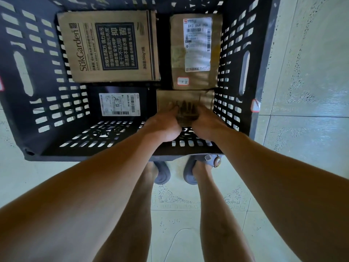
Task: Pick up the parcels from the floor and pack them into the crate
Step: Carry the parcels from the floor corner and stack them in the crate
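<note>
Pale floor (302, 129) under black crate (28, 53). We are holding brown parcel (186, 100) in its near-right corner, left hand (162, 127) and right hand (205, 125) gripping opposite sides, fingers curled, likely squaring it into the gap.

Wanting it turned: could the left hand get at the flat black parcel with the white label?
Probably yes, once freed: the left hand grips the small brown cardboard parcel beside the black parcel, whose top lies uncovered in the black slotted crate.
</note>
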`<state>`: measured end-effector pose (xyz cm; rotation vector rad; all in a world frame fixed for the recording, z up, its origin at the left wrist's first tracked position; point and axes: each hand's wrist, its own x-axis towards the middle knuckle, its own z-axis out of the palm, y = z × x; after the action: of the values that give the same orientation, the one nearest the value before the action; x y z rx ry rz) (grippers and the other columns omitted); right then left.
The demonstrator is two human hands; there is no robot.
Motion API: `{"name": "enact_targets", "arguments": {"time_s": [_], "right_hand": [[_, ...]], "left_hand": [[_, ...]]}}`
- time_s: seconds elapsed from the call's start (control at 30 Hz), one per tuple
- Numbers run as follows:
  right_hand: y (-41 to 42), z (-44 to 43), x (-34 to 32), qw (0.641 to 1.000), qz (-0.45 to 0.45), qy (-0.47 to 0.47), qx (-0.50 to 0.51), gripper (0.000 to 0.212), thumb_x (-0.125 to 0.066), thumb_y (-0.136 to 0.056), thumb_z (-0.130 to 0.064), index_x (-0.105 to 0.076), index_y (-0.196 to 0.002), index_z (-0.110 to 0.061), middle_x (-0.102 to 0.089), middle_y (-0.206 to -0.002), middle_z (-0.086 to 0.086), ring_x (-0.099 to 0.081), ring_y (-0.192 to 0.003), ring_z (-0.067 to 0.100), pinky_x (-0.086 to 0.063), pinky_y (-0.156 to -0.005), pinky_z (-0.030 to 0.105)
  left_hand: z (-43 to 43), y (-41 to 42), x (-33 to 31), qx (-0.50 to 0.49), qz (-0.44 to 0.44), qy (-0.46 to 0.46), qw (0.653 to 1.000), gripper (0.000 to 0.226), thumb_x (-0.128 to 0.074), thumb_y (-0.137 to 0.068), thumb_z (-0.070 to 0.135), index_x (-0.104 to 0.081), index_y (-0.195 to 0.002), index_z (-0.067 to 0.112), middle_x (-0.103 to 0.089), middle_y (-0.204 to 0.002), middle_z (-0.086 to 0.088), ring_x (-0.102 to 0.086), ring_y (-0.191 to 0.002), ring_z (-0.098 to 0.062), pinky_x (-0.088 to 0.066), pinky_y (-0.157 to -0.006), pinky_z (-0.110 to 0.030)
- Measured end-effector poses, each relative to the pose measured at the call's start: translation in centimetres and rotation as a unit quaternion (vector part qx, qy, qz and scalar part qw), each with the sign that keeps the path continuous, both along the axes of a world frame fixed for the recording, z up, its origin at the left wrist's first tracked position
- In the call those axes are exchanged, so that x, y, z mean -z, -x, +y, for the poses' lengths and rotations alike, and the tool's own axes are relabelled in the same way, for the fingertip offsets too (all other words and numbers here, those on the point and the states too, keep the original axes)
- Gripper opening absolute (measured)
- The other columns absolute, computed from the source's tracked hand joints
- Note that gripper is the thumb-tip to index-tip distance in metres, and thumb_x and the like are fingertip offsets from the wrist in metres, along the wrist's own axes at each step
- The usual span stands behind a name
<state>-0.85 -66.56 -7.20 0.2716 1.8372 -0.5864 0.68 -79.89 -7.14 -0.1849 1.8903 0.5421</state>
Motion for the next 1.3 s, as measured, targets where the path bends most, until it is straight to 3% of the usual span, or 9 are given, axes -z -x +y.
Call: {"name": "enact_targets", "arguments": {"time_s": [0.17,0.27,0.37,0.5,0.63,0.77,0.87,1.03,1.3], "right_hand": [[-0.1,0.2,0.3,1.000,-0.019,0.006,-0.006,0.057,-0.048,-0.088,-0.007,-0.035,-0.142,-0.022,-0.051,-0.122,0.007,-0.044,-0.094,0.019,-0.034,-0.074,0.030],[0.4,0.4,-1.6,0.999,-0.001,-0.004,0.038,0.042,-0.044,-0.090,-0.006,-0.046,-0.129,-0.022,-0.057,-0.094,0.004,-0.050,-0.071,0.016,-0.035,-0.055,0.025],[0.5,0.9,-4.8,0.995,0.043,-0.016,0.083,0.052,-0.040,-0.089,-0.005,-0.045,-0.136,-0.026,-0.057,-0.097,0.000,-0.050,-0.064,0.010,-0.033,-0.048,0.021],[0.2,1.7,-11.2,0.989,0.080,0.017,0.124,0.039,-0.042,-0.094,-0.017,-0.052,-0.127,-0.034,-0.064,-0.107,-0.003,-0.056,-0.069,0.009,-0.041,-0.050,0.023],[0.5,3.0,-19.2,0.984,0.098,0.022,0.148,0.027,-0.042,-0.094,-0.023,-0.060,-0.113,-0.027,-0.067,-0.103,0.005,-0.064,-0.086,0.023,-0.051,-0.070,0.034],[0.4,4.8,-28.6,0.980,0.120,0.019,0.158,0.038,-0.044,-0.091,-0.017,-0.057,-0.125,-0.028,-0.065,-0.116,0.006,-0.059,-0.084,0.022,-0.043,-0.060,0.027],[0.1,6.4,-35.9,0.973,0.154,-0.004,0.172,0.047,-0.045,-0.092,-0.018,-0.048,-0.138,-0.027,-0.051,-0.141,0.000,-0.055,-0.108,0.020,-0.048,-0.082,0.028],[-3.3,8.8,-46.5,0.948,0.220,-0.048,0.226,0.049,-0.045,-0.091,-0.019,-0.048,-0.138,-0.028,-0.043,-0.148,0.000,-0.052,-0.121,0.023,-0.045,-0.090,0.027],[-10.4,13.2,-56.8,0.877,0.270,-0.070,0.392,0.043,-0.046,-0.094,-0.019,-0.050,-0.137,-0.023,-0.055,-0.134,0.002,-0.055,-0.065,0.003,-0.039,-0.051,0.011]], "left_hand": [[0.4,0.5,-0.4,0.033,-0.026,-0.007,0.999,0.058,-0.041,-0.097,0.019,-0.022,-0.150,0.031,-0.019,-0.159,-0.004,-0.042,-0.131,-0.029,-0.040,-0.103,-0.036],[0.2,0.2,-1.8,-0.047,-0.008,-0.012,0.999,0.030,-0.044,-0.093,0.024,-0.054,-0.121,0.028,-0.063,-0.108,-0.005,-0.060,-0.087,-0.020,-0.047,-0.068,-0.030],[0.5,0.5,-5.3,-0.156,0.006,-0.012,0.988,0.019,-0.043,-0.096,0.024,-0.059,-0.107,0.019,-0.063,-0.086,-0.001,-0.059,-0.068,-0.017,-0.040,-0.053,-0.029],[0.6,1.6,-11.3,-0.241,0.029,-0.017,0.970,0.031,-0.044,-0.099,0.024,-0.059,-0.123,0.012,-0.063,-0.116,-0.009,-0.060,-0.101,-0.025,-0.048,-0.080,-0.032],[1.0,2.4,-19.2,-0.303,0.041,-0.033,0.952,0.033,-0.048,-0.097,0.020,-0.058,-0.126,0.011,-0.063,-0.121,-0.009,-0.052,-0.088,-0.013,-0.037,-0.064,-0.014],[1.0,2.4,-27.6,-0.306,0.053,-0.058,0.949,0.025,-0.050,-0.097,0.029,-0.059,-0.120,0.024,-0.060,-0.108,0.003,-0.054,-0.080,-0.008,-0.042,-0.066,-0.025],[0.9,2.1,-34.3,-0.286,0.084,-0.068,0.952,0.028,-0.049,-0.097,0.034,-0.058,-0.122,0.027,-0.059,-0.120,0.003,-0.054,-0.098,-0.014,-0.042,-0.080,-0.028],[2.2,-0.1,-44.6,-0.197,0.115,-0.114,0.967,0.032,-0.044,-0.099,0.040,-0.055,-0.127,0.030,-0.054,-0.131,0.006,-0.053,-0.106,-0.014,-0.040,-0.088,-0.029],[8.1,0.1,-54.7,-0.145,0.127,-0.209,0.959,0.022,-0.052,-0.095,0.034,-0.063,-0.114,0.030,-0.065,-0.117,0.006,-0.059,-0.109,-0.013,-0.045,-0.101,-0.036]]}}
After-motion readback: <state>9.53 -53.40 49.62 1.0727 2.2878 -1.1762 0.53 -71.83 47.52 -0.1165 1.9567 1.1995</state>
